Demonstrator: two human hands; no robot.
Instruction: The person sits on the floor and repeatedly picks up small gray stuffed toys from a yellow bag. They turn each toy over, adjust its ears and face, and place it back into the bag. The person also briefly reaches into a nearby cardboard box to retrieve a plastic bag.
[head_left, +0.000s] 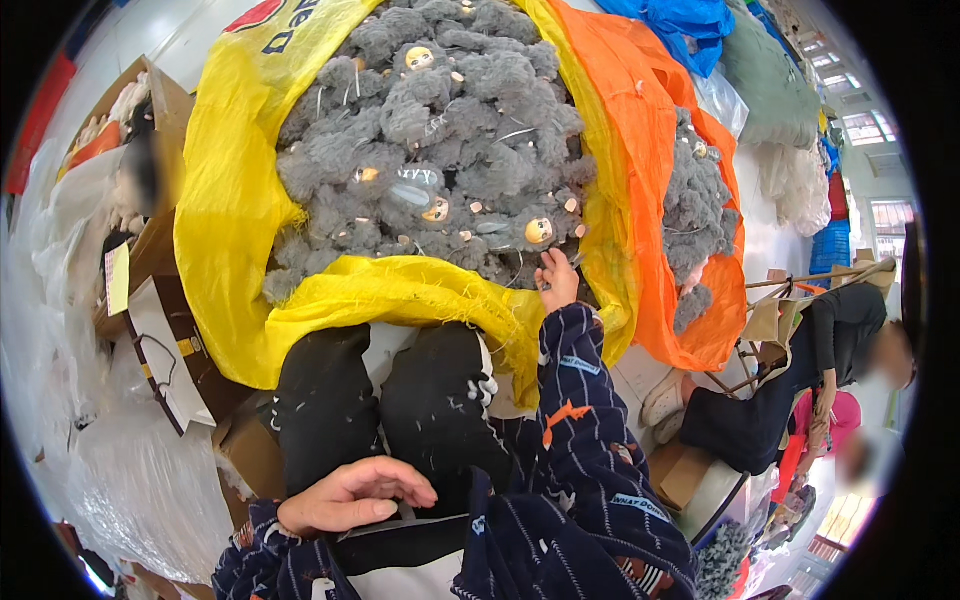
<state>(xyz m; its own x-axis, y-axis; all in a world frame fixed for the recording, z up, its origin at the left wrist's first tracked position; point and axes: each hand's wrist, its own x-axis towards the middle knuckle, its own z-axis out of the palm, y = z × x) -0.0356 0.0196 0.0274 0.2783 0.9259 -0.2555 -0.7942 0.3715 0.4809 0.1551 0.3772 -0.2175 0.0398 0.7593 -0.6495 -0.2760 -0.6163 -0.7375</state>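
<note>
In front of my knees a yellow woven sack (225, 190) gapes wide, full of grey plush dolls (490, 85) with fluffy fur and small doll faces. My right hand (557, 280) reaches over the sack's near right edge to the pile. Its half-bent fingers are slightly apart, close below a doll's face (539, 231), and nothing shows between them. My left hand (360, 495) hovers or rests above my lap, palm down, empty, with fingers loosely stretched out. Which of the two I cannot tell.
An orange sack (700, 335) with more grey plush stands against the yellow one on the right. Cardboard boxes (175, 105) and clear plastic wrapping (140, 480) lie at the left. A seated person (760, 400) bends forward at the right, with another person (835, 420) beyond.
</note>
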